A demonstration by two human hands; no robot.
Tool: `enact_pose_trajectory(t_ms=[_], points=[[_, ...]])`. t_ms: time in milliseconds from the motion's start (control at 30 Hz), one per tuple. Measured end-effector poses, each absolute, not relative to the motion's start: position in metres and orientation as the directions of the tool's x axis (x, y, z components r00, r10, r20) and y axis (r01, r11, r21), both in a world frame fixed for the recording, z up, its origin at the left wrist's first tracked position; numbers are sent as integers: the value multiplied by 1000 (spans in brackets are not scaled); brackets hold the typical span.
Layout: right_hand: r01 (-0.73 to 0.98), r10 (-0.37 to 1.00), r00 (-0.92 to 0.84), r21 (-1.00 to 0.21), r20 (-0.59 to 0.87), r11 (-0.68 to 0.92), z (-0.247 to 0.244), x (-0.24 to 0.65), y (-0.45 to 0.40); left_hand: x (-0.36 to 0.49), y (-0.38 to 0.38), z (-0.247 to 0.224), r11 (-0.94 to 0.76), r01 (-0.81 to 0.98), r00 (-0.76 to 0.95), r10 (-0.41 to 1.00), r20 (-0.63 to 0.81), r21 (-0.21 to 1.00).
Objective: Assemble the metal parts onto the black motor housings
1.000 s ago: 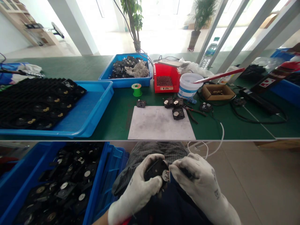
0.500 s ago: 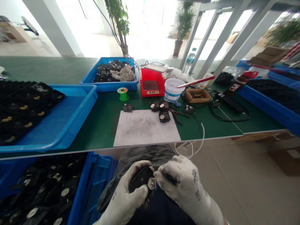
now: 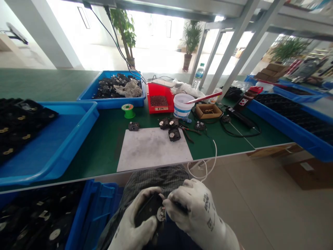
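Observation:
My left hand (image 3: 139,224), in a white glove, grips a black plastic housing (image 3: 147,210) above my lap. A small round silver metal piece (image 3: 161,213) sits at the housing's right end. Beside it my gloved right hand (image 3: 191,210) is closed round a dark object (image 3: 180,207), mostly hidden by the fingers, so its kind cannot be made out. The right fingertips are close to the metal piece; whether they touch it is unclear.
A white sheet (image 3: 145,149) lies at the bench edge, with black mechanisms (image 3: 174,134) and pliers (image 3: 189,133) by it. Behind stand a solder spool (image 3: 128,111), red bin (image 3: 161,110) and white tub (image 3: 180,113). Blue trays (image 3: 75,139) flank the left; a lower crate (image 3: 78,211) holds more parts.
The camera view has shifted, so the bench items sit lower and further left. Both hands keep their grips and appear slightly further left and lower in view.

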State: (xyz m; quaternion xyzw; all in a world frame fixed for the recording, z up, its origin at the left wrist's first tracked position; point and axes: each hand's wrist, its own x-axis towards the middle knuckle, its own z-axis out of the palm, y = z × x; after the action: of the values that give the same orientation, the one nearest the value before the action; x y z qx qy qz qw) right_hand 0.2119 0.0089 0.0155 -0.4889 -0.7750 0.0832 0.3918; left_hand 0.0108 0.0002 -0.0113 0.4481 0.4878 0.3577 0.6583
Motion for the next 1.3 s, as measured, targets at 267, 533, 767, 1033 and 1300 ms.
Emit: enact_pose_trajectory(t_ms=[267, 533, 767, 1033, 1300], points=[[705, 832, -211, -510, 513, 493, 14, 212, 7, 11, -1, -14, 410, -51, 281, 881, -381, 910], [712, 832, -214, -502, 512, 492, 12, 212, 7, 8, -1, -19, 325, -33, 264, 915, -305, 945], [723, 810, -204, -474, 550, 503, 13, 211, 8, 7, -1, -22, 299, -13, 260, 922, -286, 954], [712, 811, -220, -479, 542, 513, 15, 212, 8, 9, -1, -21, 305, -36, 269, 920, -285, 952], [709, 818, -225, -486, 530, 510, 16, 213, 8, 13, 1, -16, 307, -65, 249, 927, -282, 950]])
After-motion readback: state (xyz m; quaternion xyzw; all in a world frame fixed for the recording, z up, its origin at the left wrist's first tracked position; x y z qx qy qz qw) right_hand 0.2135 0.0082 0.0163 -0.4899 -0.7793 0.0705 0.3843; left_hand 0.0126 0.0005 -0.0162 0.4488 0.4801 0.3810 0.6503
